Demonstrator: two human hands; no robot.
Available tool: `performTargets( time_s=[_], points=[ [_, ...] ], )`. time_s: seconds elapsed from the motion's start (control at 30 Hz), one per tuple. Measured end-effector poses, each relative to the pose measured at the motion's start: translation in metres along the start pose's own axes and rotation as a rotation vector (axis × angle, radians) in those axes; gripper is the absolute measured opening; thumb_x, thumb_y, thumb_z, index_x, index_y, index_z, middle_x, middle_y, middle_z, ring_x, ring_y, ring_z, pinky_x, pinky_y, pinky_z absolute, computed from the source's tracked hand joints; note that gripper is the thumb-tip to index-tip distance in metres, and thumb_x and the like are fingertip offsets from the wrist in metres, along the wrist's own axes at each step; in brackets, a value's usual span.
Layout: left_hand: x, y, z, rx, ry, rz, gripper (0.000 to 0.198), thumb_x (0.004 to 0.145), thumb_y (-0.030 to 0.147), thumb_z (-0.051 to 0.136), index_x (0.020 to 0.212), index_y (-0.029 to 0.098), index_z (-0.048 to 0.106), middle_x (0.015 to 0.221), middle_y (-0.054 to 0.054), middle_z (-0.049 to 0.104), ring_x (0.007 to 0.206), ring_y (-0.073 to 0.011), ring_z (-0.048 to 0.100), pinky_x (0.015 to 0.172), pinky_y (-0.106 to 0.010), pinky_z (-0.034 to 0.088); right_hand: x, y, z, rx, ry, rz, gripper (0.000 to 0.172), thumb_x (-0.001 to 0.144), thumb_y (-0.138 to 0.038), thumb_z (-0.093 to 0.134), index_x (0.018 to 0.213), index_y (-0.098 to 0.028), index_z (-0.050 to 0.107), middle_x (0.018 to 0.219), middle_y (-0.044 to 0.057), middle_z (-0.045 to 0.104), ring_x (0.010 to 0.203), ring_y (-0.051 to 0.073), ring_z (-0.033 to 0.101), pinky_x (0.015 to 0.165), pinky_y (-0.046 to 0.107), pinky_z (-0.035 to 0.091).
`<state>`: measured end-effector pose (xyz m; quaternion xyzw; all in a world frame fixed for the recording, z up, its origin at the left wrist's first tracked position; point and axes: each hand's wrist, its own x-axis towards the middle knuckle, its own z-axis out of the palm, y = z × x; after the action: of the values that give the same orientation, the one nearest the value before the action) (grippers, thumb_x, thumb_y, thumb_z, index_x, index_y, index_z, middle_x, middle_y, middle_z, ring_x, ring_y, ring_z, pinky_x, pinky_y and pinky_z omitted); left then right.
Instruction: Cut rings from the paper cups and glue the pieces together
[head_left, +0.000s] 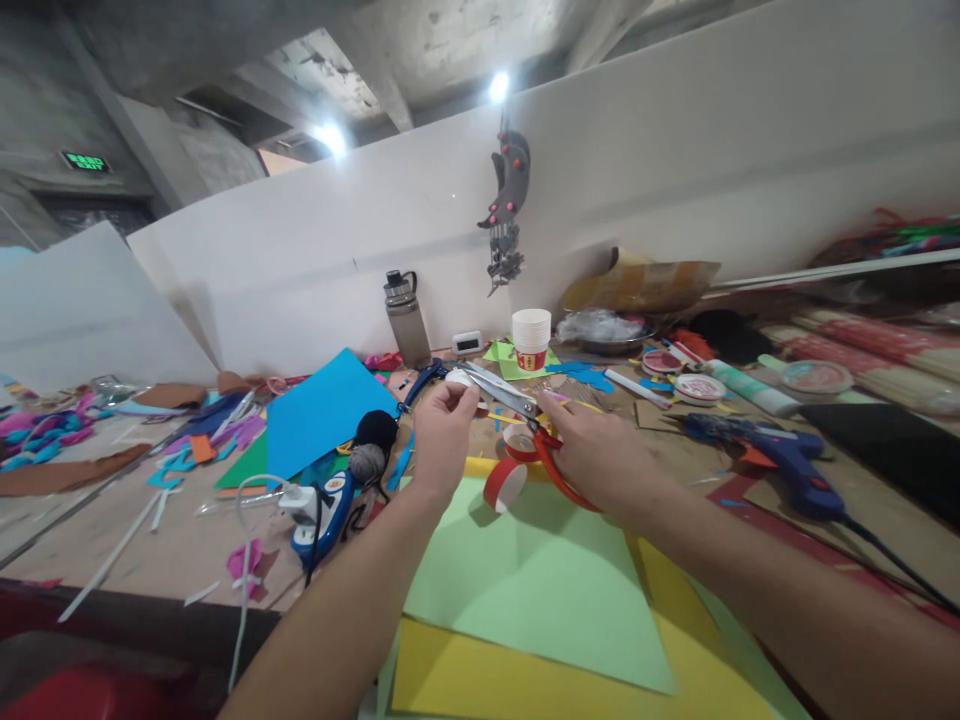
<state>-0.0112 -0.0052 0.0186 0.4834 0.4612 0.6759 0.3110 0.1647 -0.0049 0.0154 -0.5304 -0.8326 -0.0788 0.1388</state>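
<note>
My right hand (592, 440) grips a pair of scissors (504, 390) by its red handles, with the metal blades pointing left and away. My left hand (444, 425) is pinched closed beside the blades on a small white piece (457, 378); its material is unclear. Below the hands, a red-and-white paper ring (505, 486) rests on light green paper (525, 580). Another ring (520, 442), partly hidden, lies close to the scissors. Yellow paper (480, 668) shows beneath the green sheet.
A stack of paper cups (532, 338) and a bottle (406, 318) stand at the back. On the right lies a blue glue gun (799, 465) with a cord. Blue card (322, 415) and a power strip (324, 520) with a white cable are on the left, among scraps.
</note>
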Motion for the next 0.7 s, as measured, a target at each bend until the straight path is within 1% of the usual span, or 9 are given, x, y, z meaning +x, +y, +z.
performTargets(
  time_s=[0.13, 0.2, 0.27, 0.37, 0.47, 0.57, 0.63, 0.7],
  points=[
    [0.002, 0.003, -0.002, 0.067, 0.018, 0.038, 0.02, 0.075, 0.034, 0.068, 0.068, 0.017, 0.06, 0.062, 0.003, 0.057, 0.06, -0.0098, 0.057, 0.061, -0.022, 0.045, 0.0, 0.0, -0.002, -0.004, -0.032, 0.002, 0.046, 0.095, -0.025, 0.038, 0.139, -0.021, 0.048, 0.109, 0.012, 0.072, 0.083, 0.025, 0.069, 0.063, 0.031, 0.044],
    [0.004, 0.006, -0.002, 0.051, 0.02, 0.044, 0.02, 0.073, 0.032, 0.07, 0.066, 0.016, 0.06, 0.062, 0.003, 0.056, 0.06, -0.0086, 0.054, 0.058, -0.02, 0.044, 0.001, 0.0, -0.003, 0.003, -0.043, 0.006, 0.044, 0.095, -0.028, 0.037, 0.138, -0.021, 0.049, 0.108, 0.012, 0.072, 0.082, 0.025, 0.069, 0.062, 0.032, 0.043],
    [0.005, 0.009, -0.001, -0.08, 0.022, -0.016, 0.021, 0.071, 0.033, 0.072, 0.068, 0.016, 0.06, 0.064, 0.003, 0.057, 0.06, -0.0084, 0.054, 0.057, -0.02, 0.045, 0.001, -0.001, -0.003, 0.006, -0.046, 0.01, 0.044, 0.096, -0.029, 0.037, 0.136, -0.02, 0.049, 0.105, 0.012, 0.072, 0.08, 0.026, 0.069, 0.061, 0.032, 0.042],
    [0.006, 0.011, 0.0, -0.308, 0.05, -0.151, 0.028, 0.067, 0.038, 0.076, 0.07, 0.016, 0.057, 0.064, 0.003, 0.057, 0.06, -0.009, 0.056, 0.056, -0.022, 0.048, 0.0, -0.002, -0.002, 0.006, -0.04, 0.015, 0.04, 0.095, -0.03, 0.038, 0.13, -0.02, 0.054, 0.096, 0.011, 0.073, 0.078, 0.026, 0.068, 0.058, 0.031, 0.04],
    [0.005, 0.011, 0.002, -0.326, 0.086, -0.187, 0.033, 0.063, 0.037, 0.08, 0.069, 0.016, 0.055, 0.062, 0.002, 0.058, 0.058, -0.0087, 0.058, 0.055, -0.021, 0.05, 0.0, -0.002, 0.001, 0.017, -0.021, 0.019, 0.037, 0.095, -0.033, 0.04, 0.126, -0.021, 0.057, 0.091, 0.01, 0.073, 0.077, 0.025, 0.068, 0.057, 0.029, 0.038],
    [0.004, 0.011, 0.003, -0.274, 0.077, -0.189, 0.034, 0.063, 0.039, 0.08, 0.069, 0.015, 0.056, 0.065, 0.0, 0.062, 0.059, -0.0104, 0.061, 0.054, -0.022, 0.051, 0.0, -0.002, 0.005, 0.028, 0.021, 0.017, 0.041, 0.095, -0.037, 0.04, 0.13, -0.021, 0.055, 0.102, 0.012, 0.072, 0.082, 0.025, 0.068, 0.061, 0.03, 0.04],
    [0.003, 0.011, 0.004, -0.248, 0.055, -0.185, 0.035, 0.063, 0.04, 0.08, 0.069, 0.015, 0.057, 0.066, -0.001, 0.064, 0.06, -0.0115, 0.063, 0.054, -0.022, 0.051, 0.0, -0.002, 0.005, 0.032, 0.033, 0.014, 0.042, 0.095, -0.035, 0.04, 0.132, -0.019, 0.054, 0.111, 0.014, 0.07, 0.085, 0.025, 0.067, 0.064, 0.03, 0.042],
    [0.002, 0.011, 0.004, -0.226, 0.047, -0.166, 0.035, 0.063, 0.041, 0.08, 0.069, 0.015, 0.058, 0.066, -0.001, 0.064, 0.06, -0.0118, 0.063, 0.055, -0.023, 0.052, 0.0, -0.001, 0.004, 0.041, 0.016, 0.004, 0.042, 0.096, -0.031, 0.038, 0.132, -0.017, 0.054, 0.111, 0.016, 0.069, 0.085, 0.026, 0.067, 0.065, 0.031, 0.042]
  ],
)
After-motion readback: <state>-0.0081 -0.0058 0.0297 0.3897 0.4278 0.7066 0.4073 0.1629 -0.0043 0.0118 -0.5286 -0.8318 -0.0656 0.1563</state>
